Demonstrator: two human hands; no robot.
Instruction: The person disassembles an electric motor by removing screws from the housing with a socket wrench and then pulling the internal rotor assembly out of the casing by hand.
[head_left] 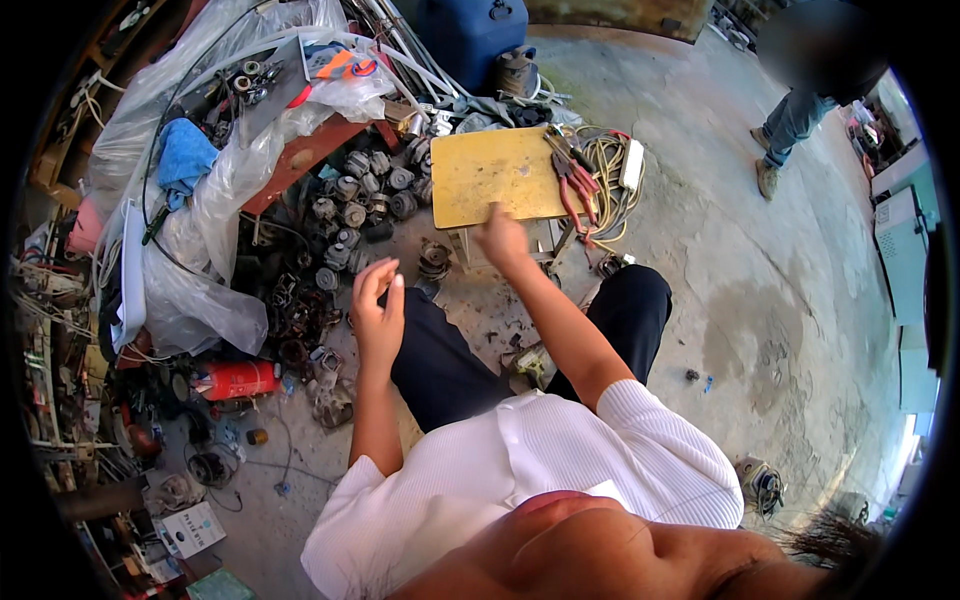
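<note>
My left hand (377, 312) is raised beside my left knee, its thumb apart from the bent fingers and nothing visible in it. A low stool-like table with a yellow top (480, 180) stands in front of me. At its near edge is my right hand (502, 240), mostly curled, with one digit reaching toward the yellow surface. Whatever it may hold is hidden. On the table's right side lie red-handled pliers (575, 185) and another tool with a dark handle (556, 145). A round metal motor part (434, 260) rests on the floor between my left hand and the table.
Many small used motors (355, 190) are heaped left of the table. Coiled cables (625, 200) and a white power strip (632, 164) lie right of it. Plastic sheeting (200, 250), a red cylinder (235, 380) and a blue drum (470, 40) stand around. Another person (795, 120) stands at far right.
</note>
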